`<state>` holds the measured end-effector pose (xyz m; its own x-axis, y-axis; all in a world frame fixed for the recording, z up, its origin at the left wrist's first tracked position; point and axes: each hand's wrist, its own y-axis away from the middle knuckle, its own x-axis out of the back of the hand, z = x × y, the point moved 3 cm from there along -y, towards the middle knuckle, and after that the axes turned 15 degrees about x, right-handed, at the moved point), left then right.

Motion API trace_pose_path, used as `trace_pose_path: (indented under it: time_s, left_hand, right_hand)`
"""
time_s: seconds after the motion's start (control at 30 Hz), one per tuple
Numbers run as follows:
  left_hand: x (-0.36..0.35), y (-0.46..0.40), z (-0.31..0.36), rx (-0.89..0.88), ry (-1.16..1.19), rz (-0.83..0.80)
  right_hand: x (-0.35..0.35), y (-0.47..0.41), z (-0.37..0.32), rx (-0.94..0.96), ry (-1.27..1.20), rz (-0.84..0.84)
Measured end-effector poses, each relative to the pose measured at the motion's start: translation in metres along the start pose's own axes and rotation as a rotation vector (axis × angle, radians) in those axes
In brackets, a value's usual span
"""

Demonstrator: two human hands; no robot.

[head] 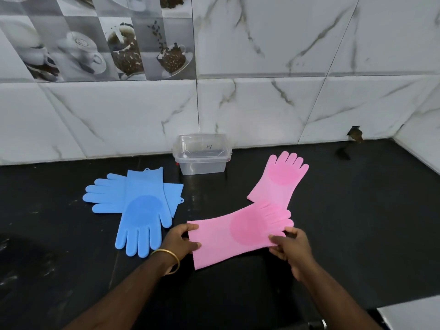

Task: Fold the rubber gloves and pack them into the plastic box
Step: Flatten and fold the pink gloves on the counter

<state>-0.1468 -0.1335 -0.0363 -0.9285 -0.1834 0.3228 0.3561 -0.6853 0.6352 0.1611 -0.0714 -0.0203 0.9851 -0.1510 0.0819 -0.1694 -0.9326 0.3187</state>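
A pink rubber glove (238, 232) lies flat near the front of the black counter, fingers pointing right. My left hand (182, 239) pinches its cuff edge, and my right hand (289, 246) pinches its lower edge near the thumb. A second pink glove (279, 181) lies behind it, fingers pointing to the wall, its cuff tucked under the first. Two blue gloves lie crossed at the left: the upper blue glove (142, 217) points its fingers toward me, and the lower blue glove (107, 194) points left. A clear plastic box (202, 166) with its lid on stands against the wall.
The black counter (357, 210) runs to a marble-tiled wall at the back and a corner at the right. A small hole in the wall tile (354, 134) shows near that corner. A white surface (414, 313) juts in at the bottom right.
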Motion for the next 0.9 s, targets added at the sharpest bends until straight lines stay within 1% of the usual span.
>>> trace_pose_path:
  time_s: [0.13,0.23,0.37,0.47,0.6,0.67,0.73,0.77,0.8,0.83,0.9]
  left_hand:
    - [-0.001,0.008,-0.008,-0.005,-0.060,-0.022]
    - [-0.005,0.016,-0.013,-0.029,-0.062,-0.042]
    - [-0.013,0.034,-0.022,-0.022,-0.054,-0.014]
    - [-0.020,0.046,-0.027,-0.011,-0.097,0.077]
    - [-0.023,0.059,-0.027,-0.060,-0.170,0.231]
    - [-0.024,0.065,-0.026,-0.116,-0.271,0.334]
    - [-0.026,0.069,-0.025,-0.167,-0.504,0.462]
    - [-0.030,0.071,-0.023,-0.200,-0.640,0.513]
    - [-0.036,0.073,-0.021,-0.246,-0.755,0.529]
    - [-0.044,0.073,-0.019,-0.302,-0.847,0.510]
    - [-0.061,0.071,-0.012,-0.392,-0.996,0.446]
  right_hand:
    - [0.015,0.026,0.016,0.029,0.106,-0.030]
    - [0.027,0.039,0.021,0.076,0.189,-0.065]
    - [0.044,0.048,0.027,0.149,0.292,-0.181]
    - [0.057,0.053,0.031,0.169,0.351,-0.277]
    - [0.071,0.055,0.025,0.217,0.502,-0.417]
    - [0.078,0.053,0.019,0.369,0.733,-0.438]
    - [0.078,0.046,0.008,0.611,0.938,-0.357]
    - [0.075,0.044,0.002,0.741,0.960,-0.318]
    - [0.069,0.041,-0.003,0.856,0.963,-0.303]
    - [0.060,0.037,-0.006,0.945,0.980,-0.325]
    - [0.037,0.029,-0.003,1.028,1.101,-0.445]
